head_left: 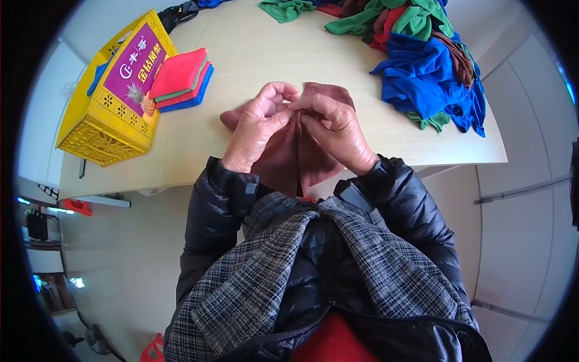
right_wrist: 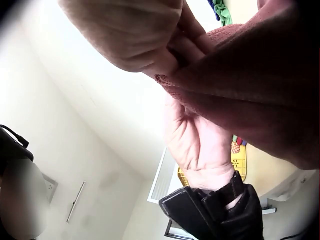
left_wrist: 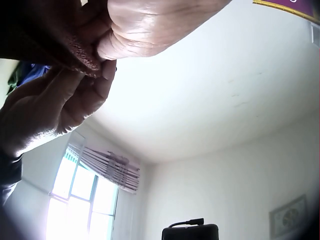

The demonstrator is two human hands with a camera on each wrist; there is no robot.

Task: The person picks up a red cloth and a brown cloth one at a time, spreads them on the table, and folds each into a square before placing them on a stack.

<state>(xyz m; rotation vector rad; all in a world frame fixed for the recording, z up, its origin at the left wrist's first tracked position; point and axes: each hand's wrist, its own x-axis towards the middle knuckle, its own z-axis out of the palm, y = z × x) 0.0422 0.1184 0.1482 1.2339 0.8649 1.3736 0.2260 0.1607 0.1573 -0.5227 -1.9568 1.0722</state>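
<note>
A reddish-brown cloth (head_left: 274,157) hangs over the table's near edge in front of the person, part of it lying on the tabletop. Both hands meet at its upper edge. My left hand (head_left: 256,130) pinches the edge between thumb and bent fingers; in the left wrist view this hand (left_wrist: 155,27) is close above the cloth's hem (left_wrist: 85,60). Right beside it, my right hand (head_left: 341,130) pinches the same edge. From the right wrist, the cloth (right_wrist: 250,95) droops in a fold beneath the right hand (right_wrist: 130,32), hiding some fingertips.
A yellow plastic crate (head_left: 102,130) with a purple label stands at the left. Against it leans a stack of folded red, green and blue cloths (head_left: 181,78). Loose blue cloths (head_left: 416,78) and green cloths (head_left: 422,21) lie heaped at the right. The table (head_left: 241,60) ends near the person's body.
</note>
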